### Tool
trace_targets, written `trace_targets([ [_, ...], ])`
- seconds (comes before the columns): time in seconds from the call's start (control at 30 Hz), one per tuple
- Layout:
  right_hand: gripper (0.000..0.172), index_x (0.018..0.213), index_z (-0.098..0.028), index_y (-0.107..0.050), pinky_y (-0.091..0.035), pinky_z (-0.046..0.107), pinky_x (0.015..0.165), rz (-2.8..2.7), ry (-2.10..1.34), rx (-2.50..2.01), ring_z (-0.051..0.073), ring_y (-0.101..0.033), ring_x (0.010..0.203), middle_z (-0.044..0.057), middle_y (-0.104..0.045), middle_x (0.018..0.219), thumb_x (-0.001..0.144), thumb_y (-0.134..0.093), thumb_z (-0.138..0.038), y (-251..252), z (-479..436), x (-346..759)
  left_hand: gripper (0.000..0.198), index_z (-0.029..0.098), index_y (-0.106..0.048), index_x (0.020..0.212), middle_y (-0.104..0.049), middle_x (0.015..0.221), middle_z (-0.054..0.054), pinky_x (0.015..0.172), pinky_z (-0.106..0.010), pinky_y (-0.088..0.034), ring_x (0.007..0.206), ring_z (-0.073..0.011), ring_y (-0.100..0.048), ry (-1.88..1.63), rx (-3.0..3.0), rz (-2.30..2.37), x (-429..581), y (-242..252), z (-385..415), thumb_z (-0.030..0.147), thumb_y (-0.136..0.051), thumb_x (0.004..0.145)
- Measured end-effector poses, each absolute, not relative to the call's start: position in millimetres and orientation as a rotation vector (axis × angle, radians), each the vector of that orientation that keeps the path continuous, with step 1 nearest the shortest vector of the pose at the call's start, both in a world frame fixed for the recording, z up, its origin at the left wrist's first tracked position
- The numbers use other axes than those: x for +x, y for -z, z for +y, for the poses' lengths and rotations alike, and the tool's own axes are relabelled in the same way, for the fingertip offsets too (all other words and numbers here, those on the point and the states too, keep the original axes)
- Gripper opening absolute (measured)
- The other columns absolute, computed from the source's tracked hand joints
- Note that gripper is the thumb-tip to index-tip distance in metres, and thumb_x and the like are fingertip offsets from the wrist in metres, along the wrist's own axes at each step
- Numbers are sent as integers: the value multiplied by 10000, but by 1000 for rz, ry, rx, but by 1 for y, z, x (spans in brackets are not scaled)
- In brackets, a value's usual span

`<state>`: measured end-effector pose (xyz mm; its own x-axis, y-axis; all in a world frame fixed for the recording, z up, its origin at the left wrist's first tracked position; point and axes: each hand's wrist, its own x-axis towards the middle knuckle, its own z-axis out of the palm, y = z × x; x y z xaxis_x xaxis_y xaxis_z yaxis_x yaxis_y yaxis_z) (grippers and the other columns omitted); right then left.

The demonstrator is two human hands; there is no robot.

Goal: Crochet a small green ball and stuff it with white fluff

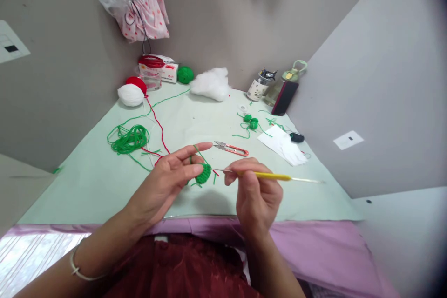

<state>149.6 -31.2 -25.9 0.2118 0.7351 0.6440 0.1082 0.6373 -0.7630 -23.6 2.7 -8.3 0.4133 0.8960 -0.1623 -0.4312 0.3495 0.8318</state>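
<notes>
My left hand (174,177) pinches a small green crochet piece (203,174) between thumb and fingers, with green yarn running up over its raised index finger. In my right hand (256,191) is a crochet hook (274,176) with a yellow handle, held like a pen. The hook's thin metal tip points left, close to the right edge of the green piece; whether it touches a stitch I cannot tell. Just beyond both hands lies a pair of thread snips (232,149) with orange handles. Short green and red yarn scraps lie beneath the piece.
Loose green yarn (129,138) lies tangled at left, near red and white yarn balls (132,93). Along the back are a green yarn ball (185,74), white stuffing (210,84), a pen cup (257,89) and a phone (285,98). White paper (282,145) rests at right.
</notes>
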Motion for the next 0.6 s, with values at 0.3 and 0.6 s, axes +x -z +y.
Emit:
trace_targets([
  [0.3, 194, 976, -237, -781, -568, 302, 674, -1163, -872, -791, 137, -668, 697, 30, -773, 893, 1035, -620, -326, 30, -24, 148, 380, 367, -792, 1245, -647, 915, 25, 867, -251, -472, 879, -124, -590, -988, 950, 704, -19, 14, -4, 284, -832, 876],
  [0.6, 251, 1134, -260, -737, -626, 350, 720, -1456, -472, -871, 171, -734, 786, 43, -787, 961, 1062, -511, -180, 25, -37, 153, 392, 334, -781, 1268, -636, 899, 19, 871, -268, -471, 872, -140, -580, -1049, 1075, 770, -21, 13, -4, 261, -822, 885],
])
